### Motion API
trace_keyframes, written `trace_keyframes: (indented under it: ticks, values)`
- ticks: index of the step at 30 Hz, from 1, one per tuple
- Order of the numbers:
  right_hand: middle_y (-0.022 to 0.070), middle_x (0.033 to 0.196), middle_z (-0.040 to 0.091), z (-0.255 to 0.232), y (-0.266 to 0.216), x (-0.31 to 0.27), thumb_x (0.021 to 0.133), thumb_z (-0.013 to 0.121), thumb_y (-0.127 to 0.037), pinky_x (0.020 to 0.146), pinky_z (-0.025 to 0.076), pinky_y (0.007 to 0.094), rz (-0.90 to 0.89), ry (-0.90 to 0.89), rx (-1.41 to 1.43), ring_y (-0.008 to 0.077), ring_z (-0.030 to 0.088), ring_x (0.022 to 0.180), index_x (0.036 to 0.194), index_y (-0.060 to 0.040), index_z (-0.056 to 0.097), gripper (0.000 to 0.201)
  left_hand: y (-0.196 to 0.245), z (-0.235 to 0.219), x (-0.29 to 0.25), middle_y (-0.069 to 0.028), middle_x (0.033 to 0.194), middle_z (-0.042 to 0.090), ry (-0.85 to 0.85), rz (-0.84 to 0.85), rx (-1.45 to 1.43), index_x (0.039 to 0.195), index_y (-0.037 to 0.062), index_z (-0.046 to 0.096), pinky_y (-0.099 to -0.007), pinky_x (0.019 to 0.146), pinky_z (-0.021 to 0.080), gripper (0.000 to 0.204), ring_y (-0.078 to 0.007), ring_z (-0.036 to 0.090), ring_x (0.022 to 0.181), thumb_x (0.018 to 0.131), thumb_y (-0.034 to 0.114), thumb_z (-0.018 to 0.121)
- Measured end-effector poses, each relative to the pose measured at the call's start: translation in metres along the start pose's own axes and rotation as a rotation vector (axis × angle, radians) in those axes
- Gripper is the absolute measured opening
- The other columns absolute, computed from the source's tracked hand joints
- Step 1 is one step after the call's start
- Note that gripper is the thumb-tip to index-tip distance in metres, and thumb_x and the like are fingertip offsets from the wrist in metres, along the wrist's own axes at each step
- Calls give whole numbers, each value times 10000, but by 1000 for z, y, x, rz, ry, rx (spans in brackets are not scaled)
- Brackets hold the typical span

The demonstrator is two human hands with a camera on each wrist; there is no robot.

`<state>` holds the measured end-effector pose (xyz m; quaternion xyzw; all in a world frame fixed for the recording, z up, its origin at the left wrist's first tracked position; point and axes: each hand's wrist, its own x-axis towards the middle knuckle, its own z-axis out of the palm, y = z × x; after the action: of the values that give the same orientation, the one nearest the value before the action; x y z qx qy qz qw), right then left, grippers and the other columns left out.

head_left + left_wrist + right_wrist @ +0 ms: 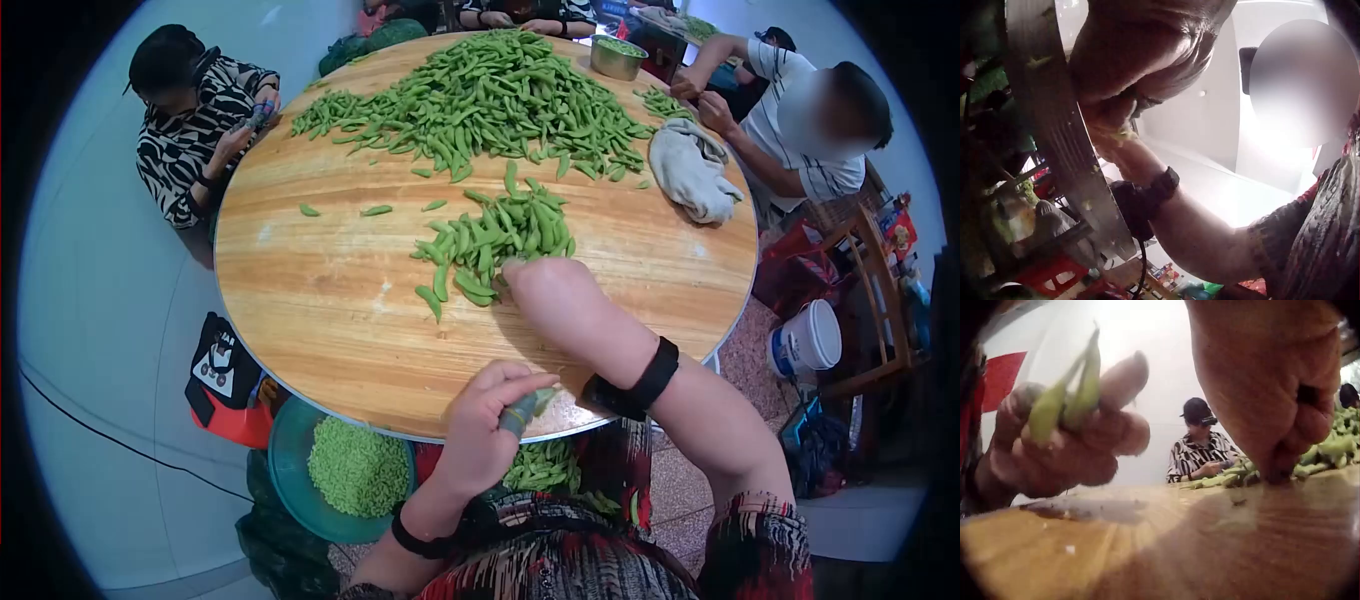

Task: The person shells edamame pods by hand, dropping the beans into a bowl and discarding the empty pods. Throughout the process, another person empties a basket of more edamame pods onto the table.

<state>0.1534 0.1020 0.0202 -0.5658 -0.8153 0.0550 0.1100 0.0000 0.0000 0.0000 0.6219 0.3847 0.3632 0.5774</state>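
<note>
My left hand (482, 425), low at the table's near edge, holds a green soybean pod (1047, 415) whose two pieces meet at a pointed tip. A grey-green wrapping (515, 415) covers one of its digits. My right hand (550, 290) reaches down to the near side of the small heap of soybean pods (500, 235). In the right wrist view, its curled fingers (1313, 422) point down to the tabletop beside the pods, and what lies between the tips is hidden. The left wrist view shows my left hand (1147, 50) dark and close up.
A large heap of pods (490, 95) covers the far part of the round wooden table (320, 290). A grey cloth (690, 170) and a metal bowl (617, 60) stand right. Below left is a green basin (290, 460) of shelled beans. Several people sit around.
</note>
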Motion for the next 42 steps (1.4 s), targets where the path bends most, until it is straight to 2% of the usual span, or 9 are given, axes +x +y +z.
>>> trace_keyframes:
  ticks: [6,12,18,20,30,32,37,39,42]
  values:
    - [202,664,602,-16,2,-22,741,574,-164,548,486,384,20,63,41,322,606,594,729,-16,582,148,12,4,2,-63,772,584,151,114,232,1115,31,600,-248,613,446,329,-126,559,692,788,-3,606]
    - [-24,597,495,-24,4,-75,800,568,-147,457,345,200,422,-420,1342,45,436,520,728,-3,553,162,7,13,12,-105,759,593,342,333,521,1078,33,612,-275,621,466,355,-191,583,688,732,-45,641]
    - [-29,625,471,-27,-7,-99,934,470,-244,482,327,192,344,-92,1287,47,408,548,815,-27,525,253,-7,8,12,-64,769,589,323,267,136,935,-12,618,-199,474,386,162,-101,515,589,776,-40,608]
    - [-29,631,460,-25,-12,-106,949,436,-236,488,323,191,338,-200,1452,47,400,554,820,-33,515,253,-7,6,11,-47,826,570,231,-47,-727,903,-22,625,-182,514,354,158,-81,496,622,759,-71,585]
    - [-29,635,464,-23,-18,-109,958,408,-177,445,309,178,372,-349,1617,39,375,501,806,-58,494,212,1,14,13,-44,760,565,323,-80,-643,913,-21,583,-148,437,266,109,-27,423,535,834,55,579]
    - [-30,638,470,-23,-20,-109,949,432,-169,420,288,167,430,-369,1774,31,367,484,822,-55,501,184,-8,4,12,-58,867,575,25,-92,-937,899,18,560,-154,477,310,119,-45,457,606,793,-34,544]
    - [-34,633,472,-13,-15,-108,935,469,-168,397,265,173,473,-422,1932,28,345,456,871,-49,521,144,-1,6,16,-44,867,575,-17,-157,-967,888,27,546,-166,520,358,82,-57,479,645,812,-3,557]
    - [-34,617,472,-9,-19,-105,923,495,-157,397,252,169,312,-160,1429,28,323,434,892,-50,524,116,6,22,17,-4,842,526,287,33,-400,925,6,544,-139,497,341,142,-28,478,642,791,-37,555]
    - [-30,596,484,-14,-17,-98,908,518,-173,410,277,167,486,-244,1717,23,366,450,831,-41,543,154,3,24,16,-16,928,552,341,55,-347,961,10,552,-135,529,366,194,-28,499,714,782,-64,546]
